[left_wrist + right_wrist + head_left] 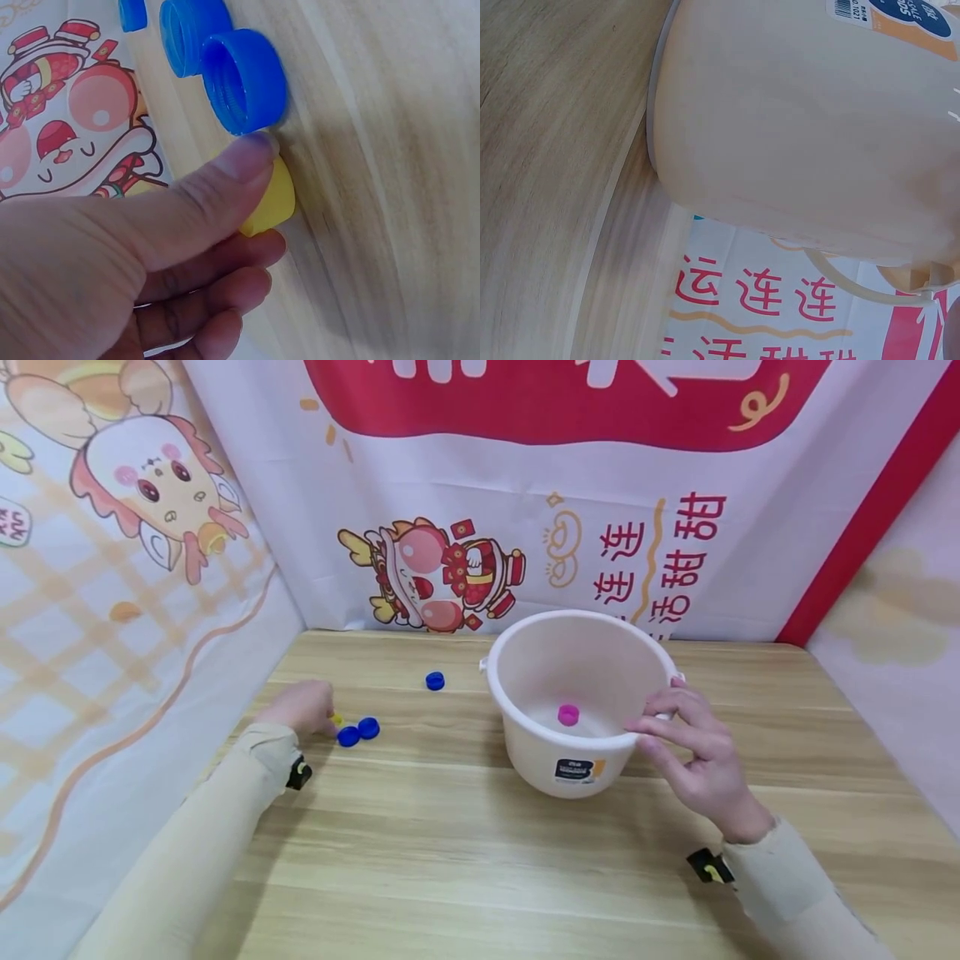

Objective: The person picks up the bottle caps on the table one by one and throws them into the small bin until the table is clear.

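Observation:
At the left of the table, my left hand [302, 706] pinches a yellow bottle cap [276, 199] between thumb and fingers. Two blue caps [358, 732] lie touching each other right beside it; in the left wrist view, the nearer blue cap [264, 90] sits just past the thumb tip. Farther back is another blue cap [435, 681] by itself. My right hand [697, 752] grips the right rim of a white plastic bucket [536, 750], which stands upright. A pink cap [568, 715] lies on the bucket's floor. Only a sliver of the right hand shows in the right wrist view.
The wooden table [420, 852] meets a printed cloth backdrop [285, 510] behind the bucket, with more cloth at the left and right. In the right wrist view, the bucket's handle [855, 289] curves along its side.

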Action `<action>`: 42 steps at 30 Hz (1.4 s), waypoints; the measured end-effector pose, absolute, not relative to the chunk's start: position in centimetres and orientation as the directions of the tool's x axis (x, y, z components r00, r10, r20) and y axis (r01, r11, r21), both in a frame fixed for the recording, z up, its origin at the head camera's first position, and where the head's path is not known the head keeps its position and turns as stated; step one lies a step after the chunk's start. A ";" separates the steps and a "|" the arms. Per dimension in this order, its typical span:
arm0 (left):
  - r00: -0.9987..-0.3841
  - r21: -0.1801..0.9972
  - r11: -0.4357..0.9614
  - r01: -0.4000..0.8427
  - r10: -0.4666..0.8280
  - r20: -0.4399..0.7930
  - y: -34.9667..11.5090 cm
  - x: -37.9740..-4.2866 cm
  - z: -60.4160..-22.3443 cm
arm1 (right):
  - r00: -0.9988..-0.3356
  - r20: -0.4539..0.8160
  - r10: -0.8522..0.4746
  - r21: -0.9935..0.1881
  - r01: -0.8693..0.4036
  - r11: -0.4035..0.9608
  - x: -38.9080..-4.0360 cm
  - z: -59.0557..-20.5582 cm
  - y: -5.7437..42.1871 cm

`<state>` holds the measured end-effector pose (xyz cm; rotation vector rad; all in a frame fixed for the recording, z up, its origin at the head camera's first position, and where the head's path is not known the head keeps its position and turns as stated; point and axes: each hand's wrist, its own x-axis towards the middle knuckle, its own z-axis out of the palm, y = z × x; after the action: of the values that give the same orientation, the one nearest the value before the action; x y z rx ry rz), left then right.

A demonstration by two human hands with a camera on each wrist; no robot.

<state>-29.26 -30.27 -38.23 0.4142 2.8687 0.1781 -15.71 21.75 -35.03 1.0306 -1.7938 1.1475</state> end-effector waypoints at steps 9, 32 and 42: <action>-0.917 0.226 0.928 0.295 0.342 -0.207 -31.9 -29.7 -39.5 | -0.429 0.867 -0.255 -0.358 -0.890 0.282 -15.5 -34.6 21.5; -0.837 0.192 0.815 0.546 0.538 0.098 -16.3 -25.5 -22.6 | -0.432 0.863 -0.262 -0.357 -0.889 0.288 -15.3 -34.2 21.7; -0.709 0.135 0.696 0.705 0.695 0.118 -8.0 -25.0 -20.0 | -0.402 0.880 -0.252 -0.337 -0.903 0.265 -15.7 -34.8 21.9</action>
<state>-24.98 -7.96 -20.01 1.2172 2.9461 0.2726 -15.68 21.93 -34.82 1.0507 -1.8204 1.1532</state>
